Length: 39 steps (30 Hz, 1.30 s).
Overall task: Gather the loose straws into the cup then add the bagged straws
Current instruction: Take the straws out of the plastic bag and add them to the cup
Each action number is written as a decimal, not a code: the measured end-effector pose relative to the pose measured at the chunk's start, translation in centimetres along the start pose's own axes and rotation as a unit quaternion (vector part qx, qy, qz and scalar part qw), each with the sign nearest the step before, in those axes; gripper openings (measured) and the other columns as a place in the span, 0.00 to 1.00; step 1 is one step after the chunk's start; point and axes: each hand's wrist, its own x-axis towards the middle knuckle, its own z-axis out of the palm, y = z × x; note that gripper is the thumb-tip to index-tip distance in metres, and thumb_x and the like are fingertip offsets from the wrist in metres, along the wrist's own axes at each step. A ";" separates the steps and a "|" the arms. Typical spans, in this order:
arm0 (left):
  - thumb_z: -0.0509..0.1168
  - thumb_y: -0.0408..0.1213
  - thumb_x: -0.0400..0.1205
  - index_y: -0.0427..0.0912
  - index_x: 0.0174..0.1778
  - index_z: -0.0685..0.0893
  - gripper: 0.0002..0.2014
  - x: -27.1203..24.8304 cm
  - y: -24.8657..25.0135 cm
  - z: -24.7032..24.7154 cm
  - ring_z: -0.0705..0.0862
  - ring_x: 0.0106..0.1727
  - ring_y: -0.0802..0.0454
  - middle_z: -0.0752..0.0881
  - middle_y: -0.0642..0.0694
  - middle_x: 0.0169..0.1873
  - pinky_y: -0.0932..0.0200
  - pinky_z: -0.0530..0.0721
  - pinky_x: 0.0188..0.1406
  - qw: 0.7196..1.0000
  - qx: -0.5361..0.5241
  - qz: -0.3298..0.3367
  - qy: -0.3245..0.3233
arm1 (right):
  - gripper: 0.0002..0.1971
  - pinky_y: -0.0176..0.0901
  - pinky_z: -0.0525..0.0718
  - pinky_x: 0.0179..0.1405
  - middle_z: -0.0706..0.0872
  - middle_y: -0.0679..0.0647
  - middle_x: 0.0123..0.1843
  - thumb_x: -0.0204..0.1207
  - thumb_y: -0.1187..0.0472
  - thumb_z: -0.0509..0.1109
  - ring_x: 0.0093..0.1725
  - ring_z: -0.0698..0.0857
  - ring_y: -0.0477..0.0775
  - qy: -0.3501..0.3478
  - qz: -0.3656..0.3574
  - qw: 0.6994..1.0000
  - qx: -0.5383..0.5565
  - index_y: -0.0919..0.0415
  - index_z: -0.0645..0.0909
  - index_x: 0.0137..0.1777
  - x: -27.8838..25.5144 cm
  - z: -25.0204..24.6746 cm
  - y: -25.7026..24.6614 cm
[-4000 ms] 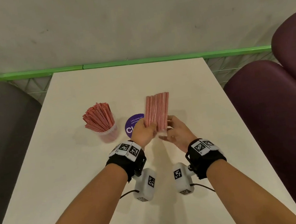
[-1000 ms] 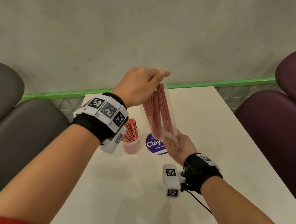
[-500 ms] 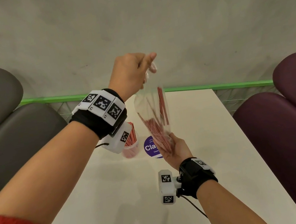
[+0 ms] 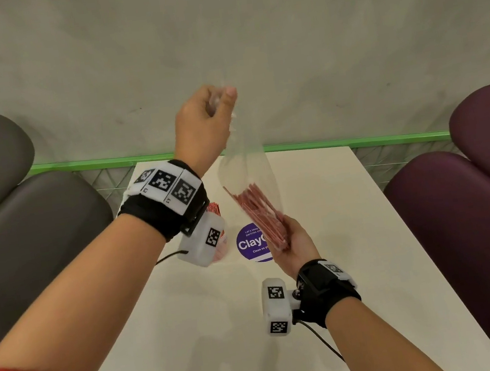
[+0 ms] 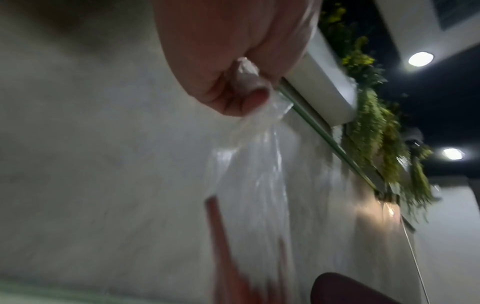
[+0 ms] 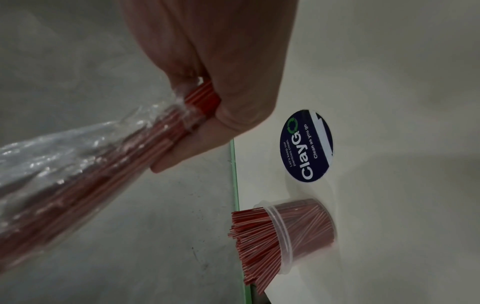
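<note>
My left hand (image 4: 213, 107) is raised high and pinches the top of a clear plastic bag (image 4: 245, 166), also seen in the left wrist view as clear bag (image 5: 254, 164). Red straws (image 4: 261, 214) hang out of the bag's lower end into my right hand (image 4: 290, 242), which grips their ends. In the right wrist view the fingers (image 6: 197, 131) curl round the straw bundle (image 6: 161, 131), with the bag still round most of it. A clear cup (image 6: 303, 232) full of red straws stands on the white table (image 4: 321, 212); in the head view my left wrist hides most of it.
A round purple ClayGo sticker (image 4: 250, 243) lies on the table just left of my right hand. Grey seats (image 4: 22, 237) stand to the left, purple seats (image 4: 468, 199) to the right. A green rail (image 4: 358, 141) runs along the table's far edge before a grey wall.
My left hand has lifted the bag's top higher. The straws have slid further down out of the bag into my right hand, which has stayed low over the table.
</note>
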 end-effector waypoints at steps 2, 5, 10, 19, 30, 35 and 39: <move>0.62 0.59 0.77 0.42 0.57 0.78 0.24 -1.2 -0.9 0.2 0.80 0.37 0.55 0.82 0.53 0.40 0.51 0.83 0.43 0.999 0.000 -0.043 -0.014 | 0.10 0.36 0.86 0.24 0.89 0.58 0.37 0.80 0.60 0.64 0.29 0.90 0.50 0.006 -0.001 1.000 0.010 0.65 0.83 0.53 0.0 0.2 0.0; 0.57 0.61 0.79 0.50 0.72 0.70 0.28 -3.8 -2.8 0.8 0.80 0.59 0.54 0.81 0.51 0.63 0.55 0.80 0.57 0.993 0.030 -0.056 -0.103 | 0.09 0.35 0.86 0.22 0.89 0.57 0.29 0.80 0.60 0.64 0.25 0.89 0.49 0.010 -0.011 1.000 -0.010 0.66 0.83 0.47 -0.1 0.8 -0.1; 0.47 0.50 0.86 0.49 0.65 0.79 0.20 -6.8 -5.3 3.3 0.84 0.54 0.52 0.85 0.51 0.54 0.59 0.78 0.53 0.985 0.006 -0.062 -0.158 | 0.08 0.35 0.85 0.23 0.85 0.57 0.35 0.78 0.62 0.64 0.26 0.87 0.49 0.011 -0.010 0.998 -0.058 0.67 0.81 0.49 0.0 1.3 0.5; 0.60 0.45 0.83 0.43 0.45 0.84 0.11 -6.6 -6.7 3.9 0.85 0.32 0.60 0.85 0.53 0.31 0.69 0.83 0.36 0.990 0.046 -0.028 -0.133 | 0.10 0.36 0.86 0.24 0.85 0.60 0.44 0.79 0.62 0.64 0.30 0.88 0.50 0.026 -0.039 0.996 -0.082 0.68 0.81 0.54 -0.4 1.5 0.5; 0.52 0.43 0.87 0.48 0.38 0.80 0.15 -6.3 -6.3 5.0 0.78 0.24 0.65 0.80 0.56 0.24 0.66 0.77 0.31 0.999 0.031 -0.020 -0.014 | 0.16 0.40 0.90 0.28 0.91 0.59 0.31 0.82 0.51 0.61 0.37 0.89 0.53 0.006 0.017 0.996 -0.083 0.65 0.81 0.50 -1.6 3.1 1.1; 0.51 0.47 0.86 0.56 0.34 0.83 0.19 -4.7 -4.7 4.1 0.87 0.37 0.56 0.87 0.54 0.30 0.58 0.78 0.38 0.995 -0.010 -0.083 -0.045 | 0.19 0.31 0.83 0.16 0.88 0.53 0.29 0.78 0.48 0.63 0.22 0.86 0.44 -0.013 0.079 0.987 -0.138 0.65 0.81 0.54 -1.4 2.7 0.6; 0.55 0.48 0.84 0.54 0.39 0.87 0.16 -3.5 -4.9 3.5 0.83 0.31 0.58 0.88 0.50 0.30 0.61 0.77 0.34 0.990 -0.084 -0.117 0.013 | 0.20 0.26 0.73 0.07 0.83 0.51 0.35 0.79 0.47 0.62 0.18 0.81 0.41 -0.034 0.085 0.982 -0.165 0.66 0.82 0.44 -1.6 3.0 0.3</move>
